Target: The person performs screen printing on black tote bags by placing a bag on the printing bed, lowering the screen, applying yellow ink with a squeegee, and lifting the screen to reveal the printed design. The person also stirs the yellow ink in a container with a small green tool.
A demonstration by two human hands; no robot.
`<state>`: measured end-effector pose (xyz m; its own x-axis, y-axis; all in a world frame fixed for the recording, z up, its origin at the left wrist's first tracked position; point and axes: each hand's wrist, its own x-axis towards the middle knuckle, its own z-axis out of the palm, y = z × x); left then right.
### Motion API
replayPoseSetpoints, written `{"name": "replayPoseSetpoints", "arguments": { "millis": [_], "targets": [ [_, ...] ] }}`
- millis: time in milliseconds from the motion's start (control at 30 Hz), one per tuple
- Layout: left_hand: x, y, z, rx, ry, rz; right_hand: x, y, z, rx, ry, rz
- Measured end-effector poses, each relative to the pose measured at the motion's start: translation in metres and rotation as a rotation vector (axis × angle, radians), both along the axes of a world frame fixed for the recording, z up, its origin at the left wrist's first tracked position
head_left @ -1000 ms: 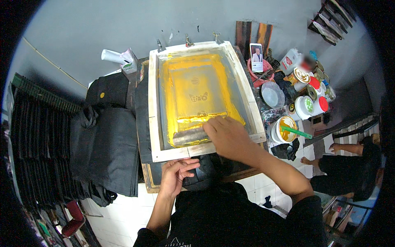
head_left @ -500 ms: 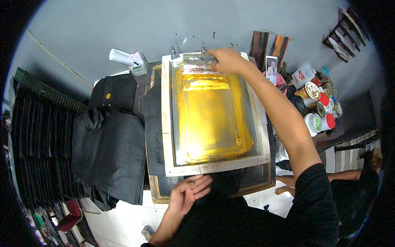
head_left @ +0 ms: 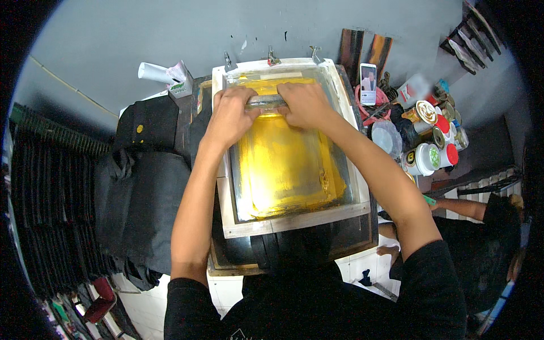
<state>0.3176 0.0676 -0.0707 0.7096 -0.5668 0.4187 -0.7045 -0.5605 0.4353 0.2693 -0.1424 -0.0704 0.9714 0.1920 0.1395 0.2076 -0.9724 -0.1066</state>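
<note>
Both my hands grip a squeegee on the far part of a screen-printing frame. My left hand wraps its left end and my right hand its right end, fingers closed over the top. Much of the squeegee is hidden under them. Yellow ink covers the mesh nearer to me, with a band of it beyond the squeegee as well. The pale wooden screen frame lies on a dark board, its far edge by metal clamps. Black cloth shows below the near edge.
Black fabric bags lie at left, beside stacked black cloth. A phone stands upright at the far right, near paint tubs and cans. Another person sits at the right. Two wooden-handled squeegees lean on the wall.
My left hand has risen from below the frame's near edge and taken hold of the squeegee. The squeegee, with my right hand, has come slightly nearer to me.
</note>
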Motion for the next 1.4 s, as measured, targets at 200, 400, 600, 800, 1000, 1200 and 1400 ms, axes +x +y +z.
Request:
{"name": "replayPoseSetpoints", "arguments": {
  "millis": [200, 400, 600, 800, 1000, 1200, 1400],
  "targets": [
    [-0.031, 0.019, -0.011, 0.065, 0.144, -0.049, -0.044, 0.013, -0.001, 0.024, 0.025, 0.017],
    [-0.09, 0.04, -0.006, 0.065, 0.202, -0.078, -0.101, 0.03, 0.002, 0.059, 0.068, 0.059],
    [-0.166, 0.063, -0.003, 0.09, 0.285, -0.115, -0.177, 0.044, -0.009, 0.171, 0.056, 0.113],
    [-0.215, 0.094, -0.028, 0.116, 0.187, -0.056, -0.224, 0.055, -0.036, 0.015, -0.321, 0.167],
    [-0.224, 0.116, -0.035, 0.139, -0.273, 0.045, -0.231, 0.043, -0.013, 0.208, -0.335, 0.178],
    [-0.212, 0.091, 0.013, -0.591, -0.188, 0.384, -0.199, 0.026, 0.08, 0.124, -0.734, 0.145],
    [-0.213, 0.027, -0.018, -0.126, -0.079, -0.037, -0.129, 0.017, 0.201, 0.148, -0.685, 0.007]
  ]
}}
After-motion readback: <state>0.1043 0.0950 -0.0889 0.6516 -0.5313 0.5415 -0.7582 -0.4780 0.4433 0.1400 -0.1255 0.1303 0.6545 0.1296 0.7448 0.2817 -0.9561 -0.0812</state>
